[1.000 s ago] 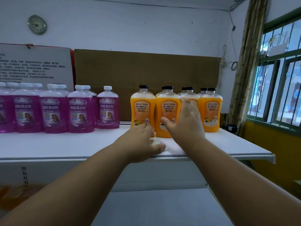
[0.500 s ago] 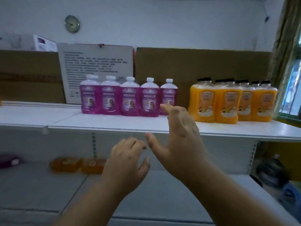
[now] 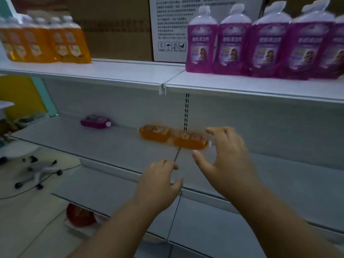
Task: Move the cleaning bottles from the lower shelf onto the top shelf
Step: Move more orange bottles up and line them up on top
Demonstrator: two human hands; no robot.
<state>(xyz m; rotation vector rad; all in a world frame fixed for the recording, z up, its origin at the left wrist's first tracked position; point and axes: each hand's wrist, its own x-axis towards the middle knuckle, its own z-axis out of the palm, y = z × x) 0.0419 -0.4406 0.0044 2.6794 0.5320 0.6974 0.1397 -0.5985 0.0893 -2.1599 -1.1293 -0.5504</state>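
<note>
Two orange bottles lie on their sides on the lower shelf: one to the left, the other just right of it. A purple bottle lies flat further left. My right hand hovers spread beside the nearer orange bottle, thumb and fingers apart, holding nothing. Lower down, my left hand hangs over the shelf's front with loosely bent fingers, empty. On the top shelf stand several purple bottles at the right and several orange ones at the left.
A white printed box and brown cardboard stand behind the top shelf. A further shelf juts out below. On the floor at the left are a chair's wheeled base and a red object.
The view has swung left and down from the top shelf to the lower one. Both hands left the standing orange bottles and dropped towards the lying orange bottles.
</note>
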